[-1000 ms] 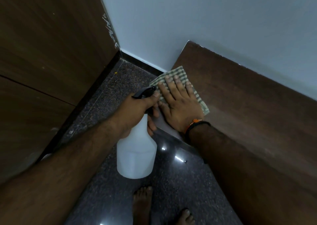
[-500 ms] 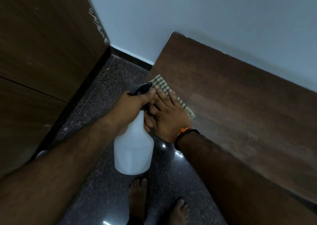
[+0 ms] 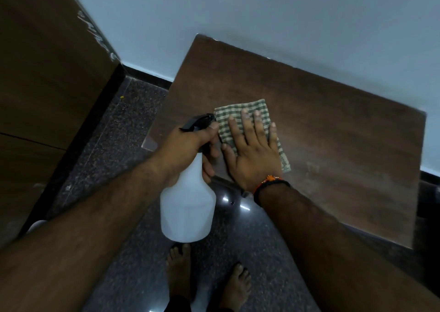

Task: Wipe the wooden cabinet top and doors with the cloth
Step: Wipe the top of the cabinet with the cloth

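Observation:
The dark wooden cabinet top (image 3: 333,131) fills the right half of the view, set against a pale wall. A green checked cloth (image 3: 240,112) lies flat on it near the front left. My right hand (image 3: 252,152) presses down on the cloth with fingers spread; a black and orange band circles the wrist. My left hand (image 3: 188,145) grips the neck of a white spray bottle (image 3: 188,207) with a black trigger head, held upright in the air just left of the cloth, in front of the cabinet's edge. The cabinet doors are hidden below the top.
A tall brown wooden panel (image 3: 47,73) stands on the left. Dark speckled stone floor (image 3: 119,140) runs between it and the cabinet. My bare feet (image 3: 207,283) stand on the floor below the bottle. A black skirting (image 3: 145,73) lines the wall's base.
My right hand has slid the cloth from the cabinet's left edge to the right, further onto the top. The bottle in my left hand has stayed beside it. The view has shifted right.

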